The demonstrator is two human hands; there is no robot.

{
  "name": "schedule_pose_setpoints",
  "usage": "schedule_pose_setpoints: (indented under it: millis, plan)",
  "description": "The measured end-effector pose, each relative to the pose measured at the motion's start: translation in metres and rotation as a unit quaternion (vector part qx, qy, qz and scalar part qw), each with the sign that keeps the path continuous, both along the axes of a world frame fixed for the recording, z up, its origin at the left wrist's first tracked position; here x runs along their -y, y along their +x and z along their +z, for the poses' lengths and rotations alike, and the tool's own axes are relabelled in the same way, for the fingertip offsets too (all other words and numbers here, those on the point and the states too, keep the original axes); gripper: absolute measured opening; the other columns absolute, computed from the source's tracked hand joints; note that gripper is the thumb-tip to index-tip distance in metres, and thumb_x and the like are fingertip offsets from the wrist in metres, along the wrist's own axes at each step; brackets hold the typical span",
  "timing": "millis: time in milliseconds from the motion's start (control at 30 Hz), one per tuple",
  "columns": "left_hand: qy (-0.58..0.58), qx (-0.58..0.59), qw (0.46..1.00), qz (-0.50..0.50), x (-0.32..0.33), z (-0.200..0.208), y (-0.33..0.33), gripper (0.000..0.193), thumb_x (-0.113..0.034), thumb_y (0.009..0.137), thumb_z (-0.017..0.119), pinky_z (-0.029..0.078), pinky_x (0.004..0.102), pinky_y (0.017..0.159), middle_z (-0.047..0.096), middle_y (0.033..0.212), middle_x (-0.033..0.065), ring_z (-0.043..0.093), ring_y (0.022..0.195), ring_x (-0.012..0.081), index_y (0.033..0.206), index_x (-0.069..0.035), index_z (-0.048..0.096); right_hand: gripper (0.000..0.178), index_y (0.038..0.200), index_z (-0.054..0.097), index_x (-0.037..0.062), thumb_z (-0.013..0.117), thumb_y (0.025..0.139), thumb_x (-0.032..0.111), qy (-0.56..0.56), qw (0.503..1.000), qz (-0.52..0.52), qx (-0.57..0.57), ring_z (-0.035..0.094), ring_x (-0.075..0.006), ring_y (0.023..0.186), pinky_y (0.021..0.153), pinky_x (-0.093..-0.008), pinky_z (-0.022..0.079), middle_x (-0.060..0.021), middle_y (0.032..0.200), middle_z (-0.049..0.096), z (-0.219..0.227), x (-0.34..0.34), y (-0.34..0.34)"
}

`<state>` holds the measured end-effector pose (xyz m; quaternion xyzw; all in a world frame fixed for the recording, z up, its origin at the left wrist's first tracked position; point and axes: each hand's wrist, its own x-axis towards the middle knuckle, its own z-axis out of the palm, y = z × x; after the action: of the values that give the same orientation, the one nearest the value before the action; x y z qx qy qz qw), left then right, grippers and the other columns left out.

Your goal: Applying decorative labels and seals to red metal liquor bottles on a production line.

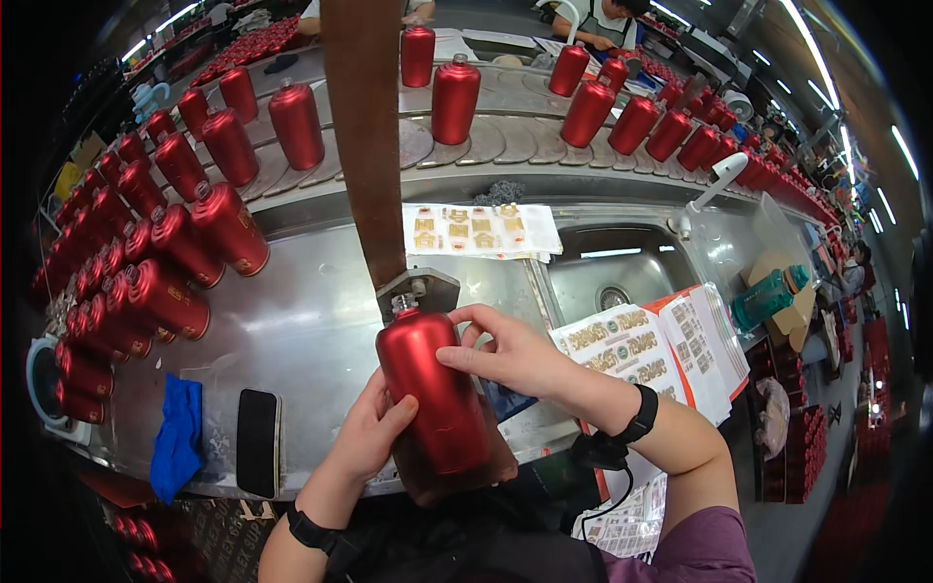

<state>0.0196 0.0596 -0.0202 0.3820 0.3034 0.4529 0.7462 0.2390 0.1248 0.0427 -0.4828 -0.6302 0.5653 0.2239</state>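
A glossy red bottle (pixel 437 389) with a clear neck stands tilted in front of me, its base on a dark brown support (pixel 491 464). My left hand (pixel 374 428) is closed round its lower left side, thumb on the front. On its upper right, my right hand (pixel 501 352) grips with curled fingers, thumb on the face and another finger at the shoulder. Any small piece under those fingertips is too small to make out. Behind the neck is a metal bracket (pixel 418 284) on a brown post (pixel 364 146). Beyond it lies a sheet of gold decals (pixel 481 230).
Red bottles (pixel 228 228) crowd the left side, and more ride the curved conveyor (pixel 505 141). A blue cloth (pixel 178 437) and a phone (pixel 259 444) lie left. To the right are a sink (pixel 622 262), tap (pixel 714 189), decal sheets (pixel 622 352) and green bottle (pixel 768 296). People work opposite.
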Motion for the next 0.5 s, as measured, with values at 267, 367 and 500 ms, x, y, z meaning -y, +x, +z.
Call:
schedule_pose_setpoints:
  millis: [267,367,500]
  plan:
    - [0.009,-0.027,1.000,-0.009,-0.002,0.011,0.004,0.064,-0.021,0.100,0.056,0.035,0.0366,0.113,0.045,0.146,0.0124,0.044,0.135,0.0210,0.153,-0.002,0.025,0.061,0.124,0.054,0.0000,0.077,0.085,0.041,-0.016,0.999,-0.035,-0.026,0.059,-0.0099,0.074,0.063,-0.0248,0.047,-0.0027,0.082,0.059,-0.003,0.003,0.005]
    - [-0.001,0.004,1.000,0.007,-0.006,0.004,0.004,0.063,-0.021,0.102,0.052,0.035,0.0363,0.113,0.043,0.148,0.0129,0.042,0.137,0.0211,0.154,-0.002,0.023,0.059,0.124,0.055,0.0015,0.077,0.085,0.040,0.005,0.998,-0.056,-0.031,0.058,-0.0087,0.072,0.063,-0.0242,0.047,-0.0023,0.083,0.059,-0.002,0.001,0.003]
    - [0.048,-0.026,0.998,0.044,-0.006,0.003,0.006,0.067,-0.023,0.102,0.051,0.033,0.0373,0.114,0.037,0.152,0.0160,0.040,0.139,0.0241,0.155,0.001,0.017,0.048,0.120,0.062,0.0046,0.074,0.087,0.038,0.042,0.998,-0.027,-0.025,0.056,-0.0063,0.067,0.062,-0.0230,0.045,-0.0005,0.081,0.064,-0.007,-0.014,0.017]
